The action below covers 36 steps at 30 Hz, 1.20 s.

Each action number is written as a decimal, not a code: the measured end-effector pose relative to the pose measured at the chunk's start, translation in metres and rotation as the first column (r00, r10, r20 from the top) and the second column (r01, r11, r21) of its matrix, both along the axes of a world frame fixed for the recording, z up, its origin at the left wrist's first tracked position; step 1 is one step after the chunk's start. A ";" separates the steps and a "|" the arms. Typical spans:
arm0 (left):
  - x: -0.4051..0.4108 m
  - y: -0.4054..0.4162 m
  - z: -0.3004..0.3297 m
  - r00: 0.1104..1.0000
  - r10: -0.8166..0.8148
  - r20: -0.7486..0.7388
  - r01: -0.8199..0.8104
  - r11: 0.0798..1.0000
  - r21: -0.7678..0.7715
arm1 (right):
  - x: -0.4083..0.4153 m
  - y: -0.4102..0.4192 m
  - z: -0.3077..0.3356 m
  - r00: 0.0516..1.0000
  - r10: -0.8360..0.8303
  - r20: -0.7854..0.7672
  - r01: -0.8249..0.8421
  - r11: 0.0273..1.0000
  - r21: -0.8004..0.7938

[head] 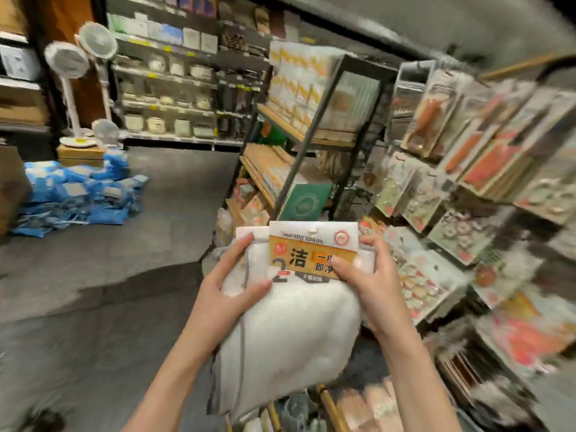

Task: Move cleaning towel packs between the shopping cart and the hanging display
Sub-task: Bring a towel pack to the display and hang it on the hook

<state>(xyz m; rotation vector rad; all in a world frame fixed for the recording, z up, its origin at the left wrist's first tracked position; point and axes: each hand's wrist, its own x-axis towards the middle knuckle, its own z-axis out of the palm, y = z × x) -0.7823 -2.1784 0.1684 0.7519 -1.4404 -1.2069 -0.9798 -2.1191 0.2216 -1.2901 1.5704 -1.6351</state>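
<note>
I hold white cleaning towel packs (290,332) in front of me, each with a white and orange header card with a hang hole at the top. One pack sits behind the other, its card showing at the left. My left hand (230,291) grips the left edge, thumb on the front. My right hand (367,282) grips the right side of the front card. The hanging display (461,188) full of packaged goods stands to the right, blurred. The shopping cart (330,406) shows only as a wooden-coloured rail and soft goods under the packs.
A black-framed wooden shelf unit (311,132) with boxed goods stands just behind the packs. A pile of blue packages (81,191) lies on the grey floor at the left, next to white standing fans (81,63). Shelves of kitchenware line the back wall.
</note>
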 end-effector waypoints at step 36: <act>-0.349 0.210 -0.014 0.468 -0.882 0.047 0.881 0.470 0.059 | -0.180 0.363 -0.030 0.272 -0.943 0.193 0.957 0.285 0.044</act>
